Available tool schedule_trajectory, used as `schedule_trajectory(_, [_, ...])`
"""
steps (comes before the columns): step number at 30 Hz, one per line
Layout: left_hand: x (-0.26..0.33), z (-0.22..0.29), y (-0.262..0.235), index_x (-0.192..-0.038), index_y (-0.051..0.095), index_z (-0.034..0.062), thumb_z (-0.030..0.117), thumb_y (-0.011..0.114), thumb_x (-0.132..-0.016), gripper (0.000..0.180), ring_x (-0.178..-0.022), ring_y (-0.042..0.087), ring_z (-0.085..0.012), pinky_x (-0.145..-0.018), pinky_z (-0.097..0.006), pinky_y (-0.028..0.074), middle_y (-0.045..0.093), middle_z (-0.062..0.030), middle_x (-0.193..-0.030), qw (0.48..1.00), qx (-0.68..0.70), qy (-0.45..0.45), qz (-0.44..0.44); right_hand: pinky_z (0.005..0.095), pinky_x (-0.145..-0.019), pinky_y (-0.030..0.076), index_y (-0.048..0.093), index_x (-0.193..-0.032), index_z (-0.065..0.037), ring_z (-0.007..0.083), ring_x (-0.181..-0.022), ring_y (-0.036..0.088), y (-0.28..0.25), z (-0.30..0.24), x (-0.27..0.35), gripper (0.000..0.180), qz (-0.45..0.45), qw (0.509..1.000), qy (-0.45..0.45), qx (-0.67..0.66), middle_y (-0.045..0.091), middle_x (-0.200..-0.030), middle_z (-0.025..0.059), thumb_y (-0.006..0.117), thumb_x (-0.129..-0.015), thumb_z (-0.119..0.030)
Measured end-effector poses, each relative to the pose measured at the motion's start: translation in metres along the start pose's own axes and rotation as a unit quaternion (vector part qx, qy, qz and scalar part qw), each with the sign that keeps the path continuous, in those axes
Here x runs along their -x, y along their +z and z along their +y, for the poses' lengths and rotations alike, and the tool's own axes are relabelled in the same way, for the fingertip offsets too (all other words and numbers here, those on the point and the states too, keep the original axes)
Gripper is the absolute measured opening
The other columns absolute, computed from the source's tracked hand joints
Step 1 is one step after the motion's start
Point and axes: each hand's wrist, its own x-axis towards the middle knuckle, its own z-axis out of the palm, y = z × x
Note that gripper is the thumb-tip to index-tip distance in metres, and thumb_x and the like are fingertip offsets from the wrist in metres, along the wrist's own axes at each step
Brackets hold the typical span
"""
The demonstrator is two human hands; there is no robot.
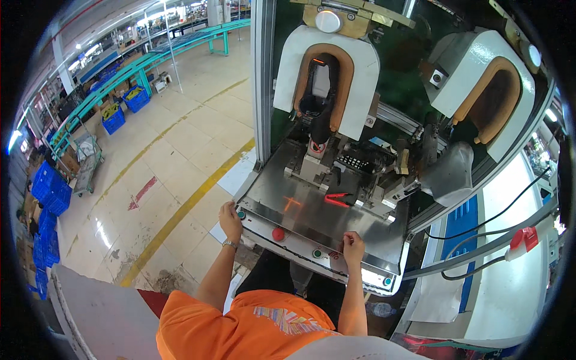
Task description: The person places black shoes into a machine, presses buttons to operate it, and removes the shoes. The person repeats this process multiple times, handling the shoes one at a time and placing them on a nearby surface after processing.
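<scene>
My left hand point(230, 221) is at the left corner of the machine's front panel, beside a green button point(241, 215). Its fingers are curled in; whatever they might hold is hidden. Over the right half of the panel is my right hand point(353, 247), closed with fingertips together, and I cannot make out anything in it. Beyond the hands, a dark shoe upper point(323, 111) sits upright on the left station, framed by a tan U-shaped pad point(346, 75). Red-handled pliers point(339, 199) lie on the metal bed point(282, 186).
A red knob point(278, 234) and another green button point(317, 254) sit on the panel. The right station has a rounded metal form point(450, 174) and a second tan pad point(510, 114). Cables and a red plug point(523, 240) hang at right. Blue crates point(51, 186) stand far left.
</scene>
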Motion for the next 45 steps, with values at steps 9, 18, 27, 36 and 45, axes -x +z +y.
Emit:
schedule_trajectory(9, [-0.001,-0.006,0.004,-0.094,0.058,0.0069,0.007,0.05,-0.084,0.014,-0.091,0.055,-0.0303,-0.079,-0.038,0.043,0.06,-0.011,-0.097,1.0,0.017,-0.013,0.008,0.0329,-0.06,0.046,0.062,-0.086,-0.006,0.0255,-0.068,0.061,-0.008,-0.015,0.001,0.008,-0.033,0.999,0.005,-0.005,0.063,-0.077,0.0112,0.059,-0.079,-0.007])
schedule_trajectory(18, [0.0,-0.007,0.004,-0.093,0.059,0.0049,0.009,0.052,-0.085,0.011,-0.087,0.057,-0.0308,-0.077,-0.038,0.045,0.06,-0.0128,-0.096,0.999,0.017,0.008,0.026,0.0327,-0.059,0.046,0.061,-0.085,-0.006,0.0243,-0.064,0.06,0.0,0.001,-0.001,0.007,-0.017,1.0,-0.005,-0.001,0.062,-0.076,0.01,0.06,-0.078,-0.007])
schedule_trajectory(27, [0.0,-0.009,0.007,-0.092,0.058,0.0055,0.008,0.052,-0.084,0.011,-0.085,0.058,-0.0295,-0.075,-0.037,0.046,0.061,-0.0116,-0.096,0.999,0.023,0.012,0.035,0.0315,-0.06,0.046,0.062,-0.085,-0.007,0.0224,-0.064,0.061,-0.002,-0.001,0.0,0.008,-0.021,1.0,0.0,-0.002,0.062,-0.076,0.0098,0.06,-0.077,-0.007])
schedule_trajectory(36, [0.0,-0.002,0.001,-0.088,0.057,0.0057,0.009,0.049,-0.085,0.009,-0.09,0.056,-0.0328,-0.078,-0.039,0.044,0.06,-0.0131,-0.1,0.999,0.041,-0.028,0.01,0.0293,-0.059,0.046,0.062,-0.084,-0.005,0.0185,-0.061,0.059,-0.001,-0.006,-0.001,0.006,-0.009,1.0,-0.005,0.006,0.064,-0.073,0.0081,0.059,-0.079,-0.005])
schedule_trajectory(45, [-0.001,0.002,-0.001,-0.086,0.057,0.0036,0.006,0.051,-0.083,0.008,-0.094,0.056,-0.0321,-0.079,-0.039,0.044,0.059,-0.0148,-0.102,0.998,0.041,-0.034,0.015,0.0288,-0.06,0.046,0.062,-0.084,-0.005,0.0188,-0.063,0.06,0.003,0.002,-0.001,0.006,-0.005,1.0,-0.014,0.004,0.064,-0.074,0.0083,0.059,-0.079,-0.005])
